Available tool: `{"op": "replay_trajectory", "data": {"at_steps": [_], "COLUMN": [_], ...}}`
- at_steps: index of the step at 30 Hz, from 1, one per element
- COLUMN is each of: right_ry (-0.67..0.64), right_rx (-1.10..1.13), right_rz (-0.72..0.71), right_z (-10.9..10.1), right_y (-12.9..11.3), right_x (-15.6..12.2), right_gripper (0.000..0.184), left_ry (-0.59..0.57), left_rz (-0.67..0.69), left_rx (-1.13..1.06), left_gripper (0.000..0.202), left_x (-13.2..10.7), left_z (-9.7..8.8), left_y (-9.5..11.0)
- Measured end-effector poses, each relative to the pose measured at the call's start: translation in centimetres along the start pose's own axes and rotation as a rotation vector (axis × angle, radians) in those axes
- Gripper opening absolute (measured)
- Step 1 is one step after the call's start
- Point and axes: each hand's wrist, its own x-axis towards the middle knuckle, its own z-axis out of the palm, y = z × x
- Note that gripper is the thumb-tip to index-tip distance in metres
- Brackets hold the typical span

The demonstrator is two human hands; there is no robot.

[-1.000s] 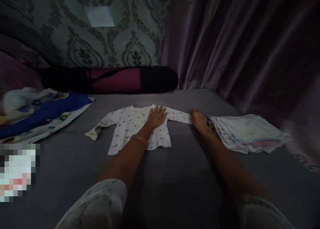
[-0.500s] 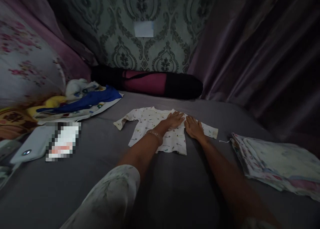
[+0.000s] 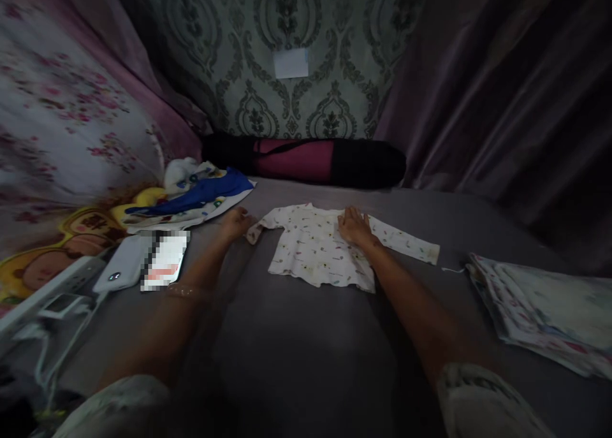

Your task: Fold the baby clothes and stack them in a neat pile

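A small white long-sleeved baby shirt [image 3: 318,250] with a tiny coloured print lies spread flat on the grey bed sheet [image 3: 306,342]. My right hand [image 3: 352,226] rests flat on its upper middle near the collar, fingers stretched out. My left hand [image 3: 236,222] is at the end of the shirt's left sleeve, fingers curled at the cuff; the dim light hides whether it grips the cloth. The right sleeve lies stretched out to the right.
A stack of folded pale clothes [image 3: 545,310] lies at the right. A heap of blue, yellow and white cloth [image 3: 191,192] sits at the left, with a phone and a white power bank [image 3: 122,271] beside it. A dark bolster [image 3: 306,160] lines the wall.
My left hand has slid from the shirt's middle out to the left sleeve end. My right hand has moved from the right sleeve to the shirt's middle. The view has swung left.
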Motion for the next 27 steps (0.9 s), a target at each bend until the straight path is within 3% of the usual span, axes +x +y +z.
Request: {"op": "replay_trajectory", "data": {"at_steps": [3, 7, 13, 18, 24, 27], "right_ry": [-0.002, -0.043, -0.065, 0.09, 0.005, -0.044], "right_rx": [0.024, -0.001, 0.007, 0.059, 0.168, 0.203], "right_rz": [0.048, 0.051, 0.085, -0.085, -0.3, -0.31], "right_z": [1.1, 1.8, 0.6, -0.3, 0.9, 1.8], "right_y": [-1.5, -1.2, -1.8, -5.5, -10.8, -12.5], "right_x": [0.5, 0.6, 1.6, 2.0, 2.9, 3.5], "right_gripper": [0.065, 0.067, 0.063, 0.056, 0.048, 0.047], "left_ry": [0.004, -0.085, -0.221, -0.29, -0.358, -0.258], "left_rz": [-0.129, -0.175, -0.205, -0.19, -0.149, -0.157], "left_rx": [0.1, 0.061, 0.068, 0.037, -0.106, -0.217], "left_gripper": [0.031, 0.023, 0.022, 0.017, 0.013, 0.012], "left_x": [-0.8, -1.2, -0.6, 0.7, 2.9, 3.5], "left_z": [-1.0, -1.2, -1.0, -0.9, -0.9, -1.6], "left_y": [-1.1, -1.3, -0.9, -1.6, -2.8, -2.5]}}
